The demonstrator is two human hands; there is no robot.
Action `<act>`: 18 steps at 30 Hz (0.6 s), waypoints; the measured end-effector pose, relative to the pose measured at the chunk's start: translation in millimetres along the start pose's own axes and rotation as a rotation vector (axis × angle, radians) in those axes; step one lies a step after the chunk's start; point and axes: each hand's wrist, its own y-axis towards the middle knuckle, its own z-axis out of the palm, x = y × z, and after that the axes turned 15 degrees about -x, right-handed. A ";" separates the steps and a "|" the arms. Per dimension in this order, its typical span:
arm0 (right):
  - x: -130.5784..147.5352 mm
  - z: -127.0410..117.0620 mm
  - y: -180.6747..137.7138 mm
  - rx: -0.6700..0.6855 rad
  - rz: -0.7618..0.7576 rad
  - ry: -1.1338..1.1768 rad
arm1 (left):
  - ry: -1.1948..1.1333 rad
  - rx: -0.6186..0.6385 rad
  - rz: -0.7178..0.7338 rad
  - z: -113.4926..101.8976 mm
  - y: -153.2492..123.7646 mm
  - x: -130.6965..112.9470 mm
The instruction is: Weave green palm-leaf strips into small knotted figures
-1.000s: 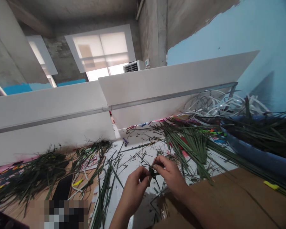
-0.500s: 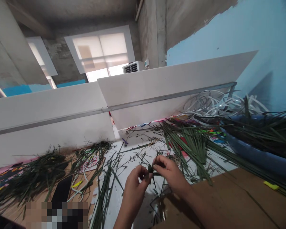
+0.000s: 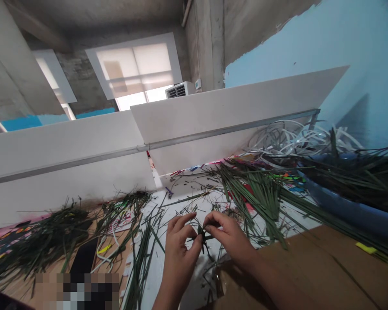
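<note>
Between my hands is a small knotted piece of dark green leaf strips, with loose ends hanging below it. My left hand holds its left side between the thumb and a bent finger, while another finger is lifted and stretched out above. The fingertips of my right hand pinch the piece from the right. Its exact shape is partly covered by my fingers. Leaf scraps lie scattered on the white tabletop around my hands. A bundle of long green leaf strips lies left of my left hand.
A fanned pile of green strips lies beyond my right hand. At the right stands a blue basin full of strips, with brown cardboard in front. A phone and white cable lie left. White panels close off the back.
My left hand has opened up somewhat, lifting and stretching a finger above the knotted piece. My right hand still pinches at it. The view has shifted slightly.
</note>
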 end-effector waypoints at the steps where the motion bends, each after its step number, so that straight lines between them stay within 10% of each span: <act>1: 0.0 0.0 -0.6 -0.001 -0.007 -0.003 | -0.031 0.007 0.017 -0.2 0.2 0.2; 18: 1.1 1.1 -0.7 -0.060 -0.001 -0.050 | -0.408 -0.063 -0.390 9.3 -4.0 9.7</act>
